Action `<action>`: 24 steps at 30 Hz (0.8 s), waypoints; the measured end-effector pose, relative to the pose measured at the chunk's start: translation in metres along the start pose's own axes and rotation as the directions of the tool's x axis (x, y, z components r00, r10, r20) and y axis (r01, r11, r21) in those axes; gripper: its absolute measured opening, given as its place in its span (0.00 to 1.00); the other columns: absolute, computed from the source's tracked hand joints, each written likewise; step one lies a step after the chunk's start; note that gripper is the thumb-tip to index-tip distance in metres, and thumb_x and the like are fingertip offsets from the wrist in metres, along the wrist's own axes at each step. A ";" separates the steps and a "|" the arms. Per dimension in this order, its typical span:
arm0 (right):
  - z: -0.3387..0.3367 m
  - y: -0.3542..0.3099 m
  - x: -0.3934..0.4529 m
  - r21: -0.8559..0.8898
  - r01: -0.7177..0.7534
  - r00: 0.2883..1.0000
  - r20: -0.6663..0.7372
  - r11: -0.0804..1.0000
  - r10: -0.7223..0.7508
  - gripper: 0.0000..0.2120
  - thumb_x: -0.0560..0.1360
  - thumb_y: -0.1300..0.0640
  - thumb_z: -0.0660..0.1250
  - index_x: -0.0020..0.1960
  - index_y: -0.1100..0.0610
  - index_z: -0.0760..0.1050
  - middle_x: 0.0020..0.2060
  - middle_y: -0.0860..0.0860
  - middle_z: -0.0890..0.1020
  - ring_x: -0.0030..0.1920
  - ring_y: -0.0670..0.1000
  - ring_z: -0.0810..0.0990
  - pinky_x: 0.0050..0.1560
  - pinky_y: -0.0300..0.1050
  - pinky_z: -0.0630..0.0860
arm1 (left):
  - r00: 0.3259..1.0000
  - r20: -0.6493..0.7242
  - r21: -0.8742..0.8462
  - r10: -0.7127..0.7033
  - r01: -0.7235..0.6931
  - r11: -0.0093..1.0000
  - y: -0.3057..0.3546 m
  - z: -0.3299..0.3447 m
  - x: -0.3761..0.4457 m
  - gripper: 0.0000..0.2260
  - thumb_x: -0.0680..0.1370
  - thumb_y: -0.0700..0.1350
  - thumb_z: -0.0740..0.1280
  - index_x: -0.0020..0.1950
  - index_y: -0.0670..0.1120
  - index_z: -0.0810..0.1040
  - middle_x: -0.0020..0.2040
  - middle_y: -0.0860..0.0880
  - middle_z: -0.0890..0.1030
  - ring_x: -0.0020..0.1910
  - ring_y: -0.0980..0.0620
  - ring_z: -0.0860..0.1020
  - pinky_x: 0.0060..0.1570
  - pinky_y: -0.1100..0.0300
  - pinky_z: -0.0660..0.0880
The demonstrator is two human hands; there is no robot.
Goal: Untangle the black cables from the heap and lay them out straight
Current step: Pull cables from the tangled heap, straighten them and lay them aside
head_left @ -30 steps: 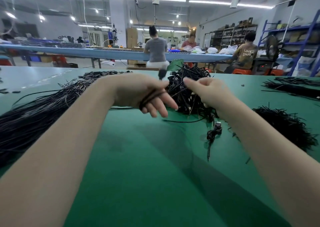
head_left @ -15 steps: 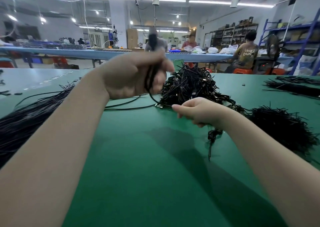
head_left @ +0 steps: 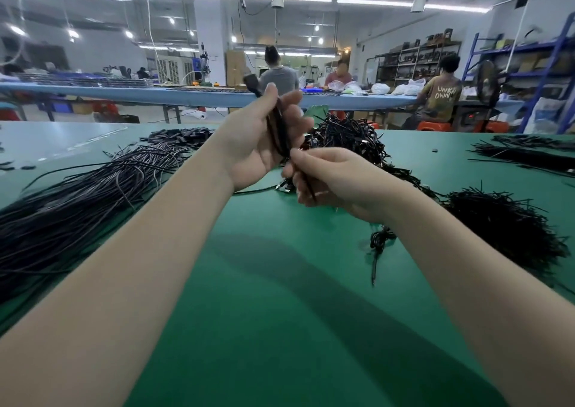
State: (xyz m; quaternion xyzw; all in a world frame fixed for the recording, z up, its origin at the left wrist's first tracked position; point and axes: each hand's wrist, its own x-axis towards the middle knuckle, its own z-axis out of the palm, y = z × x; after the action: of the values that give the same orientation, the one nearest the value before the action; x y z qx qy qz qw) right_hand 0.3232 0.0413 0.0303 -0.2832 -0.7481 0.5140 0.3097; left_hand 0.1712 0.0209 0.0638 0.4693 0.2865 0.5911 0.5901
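Note:
My left hand (head_left: 264, 136) is raised palm-up above the green table (head_left: 280, 297) and grips a folded black cable (head_left: 278, 126); the cable's plug sticks out above my thumb. Just below it, my right hand (head_left: 329, 179) pinches the same cable where it leaves my left palm. Behind both hands lies the tangled heap of black cables (head_left: 348, 139). A wide bundle of straightened black cables (head_left: 81, 195) stretches across the table on the left.
A bristly pile of short black ties (head_left: 501, 220) lies at the right, and a small coiled cable (head_left: 378, 242) sits beside my right forearm. More black strands (head_left: 525, 154) lie far right. People sit at a blue bench (head_left: 186, 94) behind.
My left hand turned palm-up with the cable and moved right. My right hand rose from the table to the left palm and took hold of the cable below it.

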 end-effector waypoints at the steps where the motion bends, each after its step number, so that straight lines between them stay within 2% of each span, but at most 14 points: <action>1: -0.005 0.005 -0.001 -0.031 -0.036 0.999 0.020 0.999 0.036 0.14 0.80 0.48 0.60 0.42 0.52 0.79 0.33 0.48 0.78 0.35 0.47 0.78 0.42 0.41 0.74 | 1.000 -0.001 -0.052 0.013 -0.013 0.999 0.000 0.001 -0.001 0.17 0.84 0.53 0.53 0.44 0.48 0.76 0.30 0.56 0.74 0.32 0.57 0.77 0.35 0.64 0.72; 3: -0.013 0.014 -0.003 -0.103 -0.106 0.994 0.017 0.989 0.108 0.14 0.79 0.46 0.61 0.46 0.52 0.81 0.37 0.47 0.82 0.41 0.47 0.80 0.46 0.42 0.74 | 1.000 0.024 -0.063 0.014 -0.012 0.998 -0.001 0.002 -0.001 0.15 0.84 0.50 0.53 0.42 0.48 0.72 0.28 0.55 0.66 0.27 0.57 0.68 0.34 0.64 0.68; 5: -0.019 0.019 -0.003 -0.134 -0.132 0.990 -0.062 0.982 0.124 0.13 0.79 0.48 0.61 0.50 0.54 0.81 0.41 0.47 0.84 0.42 0.47 0.81 0.45 0.41 0.74 | 0.998 0.057 -0.036 -0.014 0.016 0.999 -0.003 0.002 0.000 0.13 0.83 0.47 0.54 0.41 0.48 0.71 0.28 0.55 0.63 0.26 0.57 0.63 0.31 0.64 0.64; 6: -0.020 0.018 -0.002 -0.107 -0.133 0.986 -0.112 0.985 0.121 0.12 0.80 0.50 0.61 0.51 0.54 0.81 0.42 0.48 0.85 0.42 0.47 0.81 0.43 0.41 0.74 | 0.997 0.071 -0.035 -0.034 0.037 0.999 -0.006 0.003 0.000 0.13 0.83 0.46 0.53 0.40 0.48 0.70 0.28 0.55 0.63 0.26 0.57 0.62 0.29 0.65 0.63; 8: -0.021 0.014 0.001 0.068 -0.125 0.977 -0.166 0.990 0.135 0.10 0.81 0.51 0.60 0.50 0.53 0.79 0.43 0.50 0.85 0.40 0.48 0.83 0.40 0.41 0.76 | 0.993 0.092 -0.013 -0.070 0.071 0.997 -0.012 0.004 0.000 0.13 0.83 0.47 0.53 0.41 0.48 0.70 0.27 0.55 0.63 0.25 0.58 0.62 0.27 0.67 0.61; 10: -0.021 0.010 0.003 0.199 -0.098 0.979 -0.156 0.975 0.130 0.09 0.77 0.49 0.65 0.48 0.54 0.78 0.37 0.49 0.84 0.38 0.49 0.84 0.37 0.41 0.78 | 0.990 0.099 0.025 -0.098 0.096 0.995 -0.021 0.006 0.000 0.13 0.83 0.49 0.53 0.41 0.48 0.69 0.28 0.55 0.65 0.25 0.58 0.63 0.27 0.67 0.61; 12: -0.020 0.011 0.003 0.189 -0.080 0.981 -0.162 0.979 0.111 0.09 0.72 0.49 0.70 0.46 0.55 0.79 0.32 0.48 0.82 0.34 0.47 0.83 0.38 0.40 0.80 | 0.988 0.087 0.042 -0.125 0.122 0.992 -0.027 0.007 0.001 0.14 0.84 0.49 0.53 0.41 0.48 0.69 0.29 0.55 0.68 0.26 0.58 0.65 0.27 0.68 0.64; 14: -0.021 0.016 0.005 0.172 -0.073 0.975 -0.195 0.982 0.107 0.04 0.75 0.55 0.69 0.44 0.55 0.79 0.30 0.48 0.82 0.31 0.45 0.82 0.39 0.40 0.80 | 0.988 0.061 0.079 -0.142 0.137 0.987 -0.030 0.008 0.001 0.14 0.84 0.49 0.53 0.42 0.47 0.71 0.30 0.53 0.72 0.29 0.56 0.71 0.29 0.66 0.71; 15: -0.021 0.019 0.005 0.170 -0.073 0.972 -0.208 0.983 0.108 0.04 0.77 0.57 0.67 0.44 0.55 0.79 0.30 0.48 0.82 0.31 0.44 0.81 0.39 0.40 0.80 | 0.990 0.036 0.116 -0.139 0.134 0.984 -0.030 0.009 0.001 0.14 0.84 0.49 0.54 0.42 0.46 0.72 0.30 0.52 0.74 0.30 0.55 0.74 0.30 0.65 0.74; 18: -0.019 0.025 0.007 0.126 -0.069 0.963 -0.251 0.990 0.099 0.06 0.78 0.57 0.65 0.44 0.54 0.78 0.29 0.46 0.82 0.29 0.43 0.81 0.37 0.39 0.80 | 0.997 -0.043 0.261 -0.069 0.078 0.962 -0.033 0.012 0.001 0.15 0.84 0.47 0.56 0.43 0.42 0.76 0.29 0.49 0.79 0.29 0.53 0.79 0.30 0.64 0.77; 21: -0.011 0.031 0.011 0.095 -0.042 0.955 -0.289 0.995 0.068 0.08 0.78 0.52 0.66 0.41 0.54 0.77 0.28 0.45 0.81 0.29 0.43 0.80 0.38 0.40 0.81 | 0.995 -0.097 0.458 -0.026 0.067 0.886 -0.035 0.015 0.005 0.17 0.84 0.47 0.56 0.42 0.42 0.77 0.28 0.50 0.78 0.27 0.54 0.77 0.35 0.62 0.76; 24: -0.008 0.035 0.013 0.171 -0.028 0.940 -0.329 0.985 0.084 0.08 0.78 0.53 0.66 0.41 0.55 0.77 0.32 0.48 0.81 0.31 0.47 0.81 0.38 0.42 0.82 | 0.988 -0.149 0.691 0.040 0.075 0.719 -0.035 0.016 0.007 0.20 0.83 0.51 0.55 0.38 0.48 0.79 0.33 0.52 0.79 0.35 0.54 0.75 0.43 0.57 0.71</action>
State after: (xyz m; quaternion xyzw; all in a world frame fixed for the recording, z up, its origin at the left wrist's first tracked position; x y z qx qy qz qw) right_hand 0.3246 0.0668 0.0018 -0.3614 -0.6312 0.5267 0.4400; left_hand 0.2013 0.0296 0.0400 0.6069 0.5359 0.4690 0.3529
